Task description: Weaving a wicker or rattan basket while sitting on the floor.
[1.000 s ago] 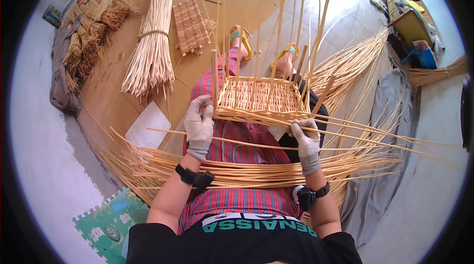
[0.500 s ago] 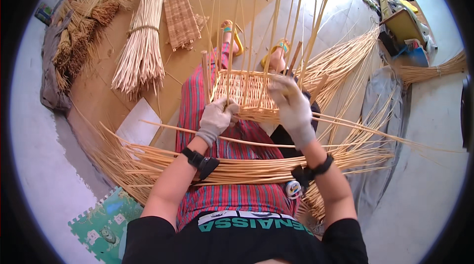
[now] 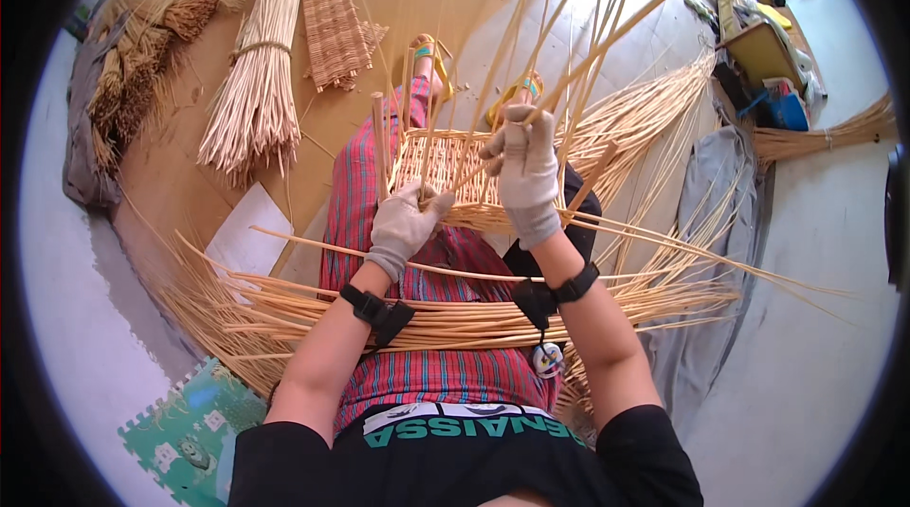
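A half-woven wicker basket (image 3: pixel 442 160) lies across my lap, with tall upright rods rising from its sides. My left hand (image 3: pixel 408 225), in a whitish work glove, is closed on the basket's near left edge, thumb against the weave. My right hand (image 3: pixel 529 175), gloved too, is raised above the near right part of the basket. Its fingers are bent round a wicker rod (image 3: pixel 637 22) that slants up to the far right. Exactly where that rod meets the weave is partly hidden by my fingers.
Loose rods (image 3: pixel 455 325) lie across my thighs. A tied rod bundle (image 3: pixel 254 81) and a woven panel (image 3: pixel 336 38) are on the floor ahead. More rods (image 3: pixel 654 114) fan out at right, beside a grey cloth (image 3: pixel 706 213). A green foam mat (image 3: pixel 194 436) lies near left.
My right hand has moved up and slightly left, pulling a rod over toward the far right. My left hand stays at the basket's near left edge. The whole view has shifted a little.
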A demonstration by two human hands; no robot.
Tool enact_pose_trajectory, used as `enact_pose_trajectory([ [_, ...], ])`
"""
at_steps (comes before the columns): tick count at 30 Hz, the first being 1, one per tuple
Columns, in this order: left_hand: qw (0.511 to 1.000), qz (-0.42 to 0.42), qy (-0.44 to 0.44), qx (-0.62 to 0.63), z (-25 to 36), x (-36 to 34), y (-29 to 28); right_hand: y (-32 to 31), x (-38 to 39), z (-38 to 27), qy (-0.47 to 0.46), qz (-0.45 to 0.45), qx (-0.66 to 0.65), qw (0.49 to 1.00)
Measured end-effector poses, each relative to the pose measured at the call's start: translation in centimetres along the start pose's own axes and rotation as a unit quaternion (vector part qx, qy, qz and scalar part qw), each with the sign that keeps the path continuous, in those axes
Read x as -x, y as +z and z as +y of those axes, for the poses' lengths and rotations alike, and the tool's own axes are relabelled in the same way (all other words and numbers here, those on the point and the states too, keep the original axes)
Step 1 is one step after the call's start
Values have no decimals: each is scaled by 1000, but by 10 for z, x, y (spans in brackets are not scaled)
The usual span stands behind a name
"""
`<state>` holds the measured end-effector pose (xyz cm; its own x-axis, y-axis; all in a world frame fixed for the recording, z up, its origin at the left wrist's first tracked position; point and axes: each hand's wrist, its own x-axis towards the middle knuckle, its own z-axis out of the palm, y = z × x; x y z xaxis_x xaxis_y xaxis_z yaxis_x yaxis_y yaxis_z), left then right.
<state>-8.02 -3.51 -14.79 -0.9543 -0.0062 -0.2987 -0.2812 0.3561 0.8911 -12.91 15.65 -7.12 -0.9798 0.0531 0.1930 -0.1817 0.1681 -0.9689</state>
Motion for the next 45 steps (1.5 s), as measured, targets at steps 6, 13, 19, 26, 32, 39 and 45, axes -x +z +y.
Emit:
enact_pose_trajectory([
  [6, 986, 28, -121, 109, 19, 2, 2, -10, 64, 9, -97, 105, 45, 989],
  [13, 982, -6, -147, 116, 29, -2, -4, -15, 110, -8, -35, 123, -42, 991],
  [19, 961, 122, 240, 66, 67, 17, 12, -99, 101, 35, 100, 265, -207, 937],
  [26, 973, -180, -109, 93, 64, -2, 49, -91, 60, 10, -115, 91, -32, 989],
  [32, 989, -79, -78, 93, 58, 5, 65, -23, -56, -44, -194, -1, 350, 916],
  [39, 982, -111, -87, 128, 55, -11, 55, -96, 90, 40, -181, 214, -121, 952],
  [45, 993, -70, -94, 10, 55, -14, 65, -74, 113, -24, 53, 184, -41, 981],
])
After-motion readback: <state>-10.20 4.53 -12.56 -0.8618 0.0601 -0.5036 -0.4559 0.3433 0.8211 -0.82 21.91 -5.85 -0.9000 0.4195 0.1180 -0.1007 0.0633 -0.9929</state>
